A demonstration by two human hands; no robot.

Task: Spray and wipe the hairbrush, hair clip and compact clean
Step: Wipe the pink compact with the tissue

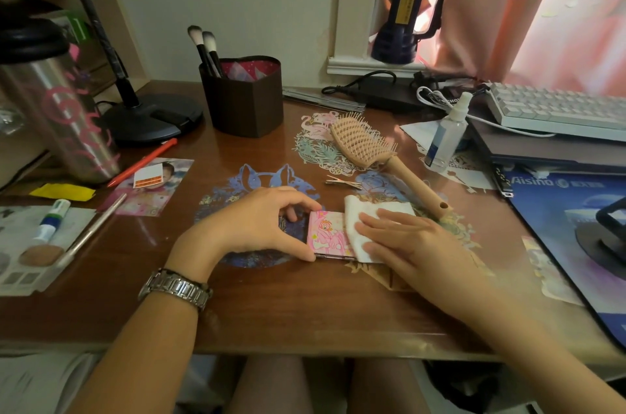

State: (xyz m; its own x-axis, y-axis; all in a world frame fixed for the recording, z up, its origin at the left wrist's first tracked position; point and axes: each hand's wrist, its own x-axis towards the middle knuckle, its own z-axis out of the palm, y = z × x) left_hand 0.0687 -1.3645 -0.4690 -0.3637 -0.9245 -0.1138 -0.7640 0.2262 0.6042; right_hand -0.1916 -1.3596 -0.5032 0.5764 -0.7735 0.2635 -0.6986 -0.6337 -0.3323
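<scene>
**Wiping the compact, frame centre**

Left hand (261,223) fingers are pinching the pink compact (327,234) on the worktop (305,305). Right hand (406,240), fingers flat, is pressing a white wipe (366,210) onto it. Hairbrush (369,149), hair clip (342,182) & spray bottle (443,139) are lying just above, untouched.

compact (327,234) front-centre on desk (271,305) | hair clip (342,182) behind | hairbrush (379,156) behind-right
</scene>
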